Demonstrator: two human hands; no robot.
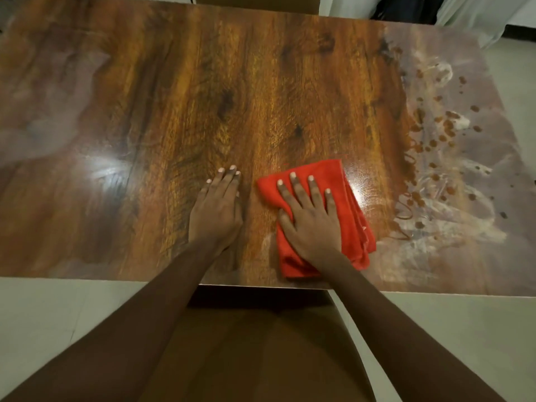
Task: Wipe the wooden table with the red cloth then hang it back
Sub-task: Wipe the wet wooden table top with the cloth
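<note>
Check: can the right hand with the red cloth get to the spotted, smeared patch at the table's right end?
Probably yes. The right hand lies flat on the folded red cloth, the spotted, smeared patch starts just right of it, and nothing lies between on the wooden table.

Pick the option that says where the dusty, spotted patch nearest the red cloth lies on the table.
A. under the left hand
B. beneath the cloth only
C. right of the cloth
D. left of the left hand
C: the spotted, smeared patch lies right of the red cloth under the right hand.

Red cloth; brown grained table, perhaps greyish smears.
</note>
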